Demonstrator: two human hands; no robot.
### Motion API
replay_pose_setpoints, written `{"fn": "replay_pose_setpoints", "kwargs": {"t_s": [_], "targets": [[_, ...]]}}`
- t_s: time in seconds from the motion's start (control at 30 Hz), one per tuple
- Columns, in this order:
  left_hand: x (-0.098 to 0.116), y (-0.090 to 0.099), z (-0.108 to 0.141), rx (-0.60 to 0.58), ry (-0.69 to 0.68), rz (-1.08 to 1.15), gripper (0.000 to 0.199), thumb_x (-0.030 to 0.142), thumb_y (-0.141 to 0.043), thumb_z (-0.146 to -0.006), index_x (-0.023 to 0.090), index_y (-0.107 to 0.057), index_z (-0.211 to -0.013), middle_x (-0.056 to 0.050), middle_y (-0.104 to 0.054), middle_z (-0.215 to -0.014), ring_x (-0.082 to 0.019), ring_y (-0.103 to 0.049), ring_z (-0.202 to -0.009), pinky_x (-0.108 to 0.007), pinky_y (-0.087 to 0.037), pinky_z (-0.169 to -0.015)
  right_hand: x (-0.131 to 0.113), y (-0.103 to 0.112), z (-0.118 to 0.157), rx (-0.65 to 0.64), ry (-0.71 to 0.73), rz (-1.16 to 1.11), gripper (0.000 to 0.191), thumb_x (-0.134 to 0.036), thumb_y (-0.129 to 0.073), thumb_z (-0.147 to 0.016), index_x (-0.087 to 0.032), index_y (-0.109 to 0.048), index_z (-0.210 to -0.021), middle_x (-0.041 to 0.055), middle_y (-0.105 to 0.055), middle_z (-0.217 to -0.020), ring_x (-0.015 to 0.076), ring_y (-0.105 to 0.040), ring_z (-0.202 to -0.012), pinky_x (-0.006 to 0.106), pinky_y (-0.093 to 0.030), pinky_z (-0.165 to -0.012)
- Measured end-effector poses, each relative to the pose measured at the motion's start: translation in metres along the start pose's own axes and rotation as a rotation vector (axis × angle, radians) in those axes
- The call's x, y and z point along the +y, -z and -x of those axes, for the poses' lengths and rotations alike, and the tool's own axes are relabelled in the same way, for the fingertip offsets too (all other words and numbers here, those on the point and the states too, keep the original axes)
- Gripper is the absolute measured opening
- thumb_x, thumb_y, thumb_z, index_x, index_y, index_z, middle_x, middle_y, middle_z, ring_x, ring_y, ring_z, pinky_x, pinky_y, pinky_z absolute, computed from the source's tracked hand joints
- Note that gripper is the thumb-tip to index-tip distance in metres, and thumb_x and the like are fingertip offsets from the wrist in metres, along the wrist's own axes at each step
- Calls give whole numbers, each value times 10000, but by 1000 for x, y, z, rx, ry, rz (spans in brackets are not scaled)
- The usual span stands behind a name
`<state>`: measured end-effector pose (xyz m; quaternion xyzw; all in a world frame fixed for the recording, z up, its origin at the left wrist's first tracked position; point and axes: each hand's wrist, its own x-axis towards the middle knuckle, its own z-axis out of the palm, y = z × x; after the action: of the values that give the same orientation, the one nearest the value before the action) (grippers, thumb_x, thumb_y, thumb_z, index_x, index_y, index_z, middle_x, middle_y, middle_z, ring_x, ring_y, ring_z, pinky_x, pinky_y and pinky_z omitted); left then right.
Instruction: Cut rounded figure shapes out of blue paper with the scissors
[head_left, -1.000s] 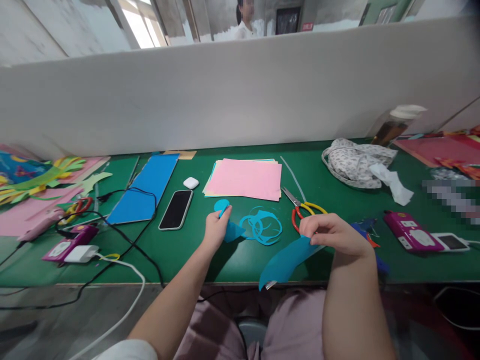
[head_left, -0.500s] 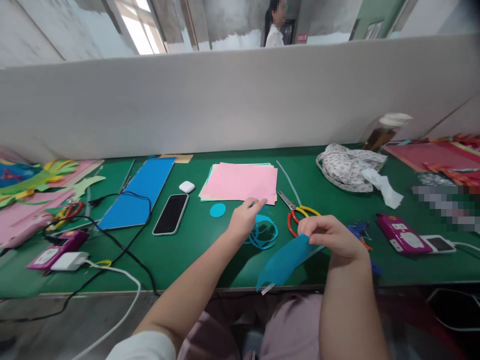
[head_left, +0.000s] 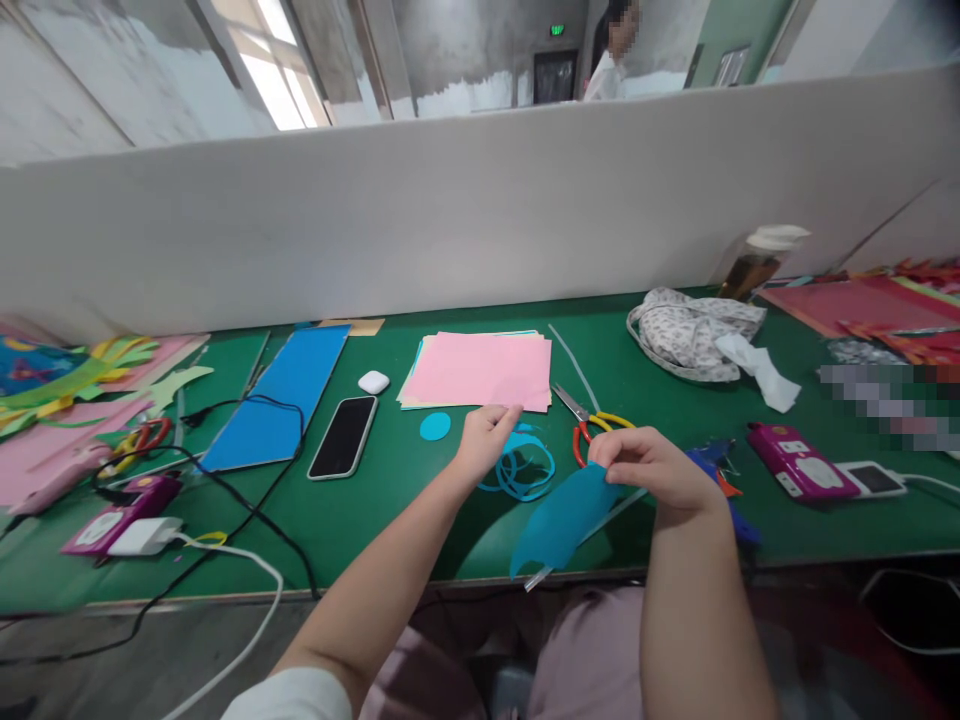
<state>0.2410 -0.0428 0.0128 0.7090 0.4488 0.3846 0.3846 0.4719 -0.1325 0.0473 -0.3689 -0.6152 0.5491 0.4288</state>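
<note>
My right hand [head_left: 652, 465] pinches the upper end of a blue paper piece [head_left: 566, 520], which hangs toward the table's front edge. A clear strip [head_left: 615, 515] lies behind and beside that paper. My left hand [head_left: 486, 437] is closed just in front of the pink paper stack [head_left: 480, 370]; whatever is between its fingertips is too small to make out. Thin blue paper loops [head_left: 525, 465] lie between my hands. Beyond my right hand are scissors [head_left: 589, 415] with red and yellow handles. A blue paper circle [head_left: 435, 427] rests left of my left hand.
A phone [head_left: 343, 437], white case [head_left: 373, 382] and blue board [head_left: 281, 400] are on the left, with black and white cables. To the right are a patterned cloth pouch [head_left: 694, 335], a bottle [head_left: 761, 262] and a purple device [head_left: 799, 465]. A person [head_left: 611, 55] is beyond the partition.
My left hand's fingers have drawn in a little, near the paper stack. My right hand still holds the blue paper. The person beyond the partition has moved right in the view.
</note>
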Motion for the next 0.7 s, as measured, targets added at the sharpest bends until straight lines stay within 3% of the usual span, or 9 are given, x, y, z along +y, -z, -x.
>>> {"fn": "replay_pose_setpoints", "kwargs": {"t_s": [0.13, 0.3, 0.4, 0.57, 0.7], "targets": [[4, 4, -1, -50, 80, 167, 281, 421, -613, -825, 167, -702, -905, -46, -690, -866, -186, -621, -850, -275, -465, -751, 0, -1, -2, 13, -37, -3, 303, -466, -819, -683, -185, -706, -681, 32, -604, -702, 135, -504, -641, 259, -396, -582], [4, 7, 5, -182, 248, 404, 490, 318, -724, -720, 171, -609, -1174, -34, -639, -887, -163, -650, -739, -295, -516, -692, 1, -1, -3, 26, -83, -2, 325, -490, -815, -676, -188, -695, -695, 11, -559, -673, 107, -432, -570, 246, -327, -516], [1, 9, 8, -230, 308, 508, 547, 285, -793, -631, 167, -610, -1134, -78, -641, -998, -220, -689, -866, -357, -547, -775, 3, 1, -2, 29, -103, -11, 327, -485, -815, -675, -185, -686, -703, 7, -551, -679, 99, -417, -555, 243, -312, -502], [3, 9, 12, -173, 287, 491, 503, 583, -659, -761, 129, -689, -977, -77, -661, -837, -195, -658, -791, -327, -523, -740, 3, -7, -10, 23, -123, -45, 286, -453, -778, -728, -186, -675, -740, 11, -589, -742, 95, -447, -565, 234, -324, -502], [15, 8, 15, -89, 188, 346, 479, 587, -640, -781, 136, -746, -901, -23, -634, -699, -144, -569, -664, -265, -460, -665, 3, -25, -27, -24, -120, 4, 219, -389, -744, -763, -184, -671, -755, 75, -668, -1067, 184, -597, -941, 298, -453, -806]]}}
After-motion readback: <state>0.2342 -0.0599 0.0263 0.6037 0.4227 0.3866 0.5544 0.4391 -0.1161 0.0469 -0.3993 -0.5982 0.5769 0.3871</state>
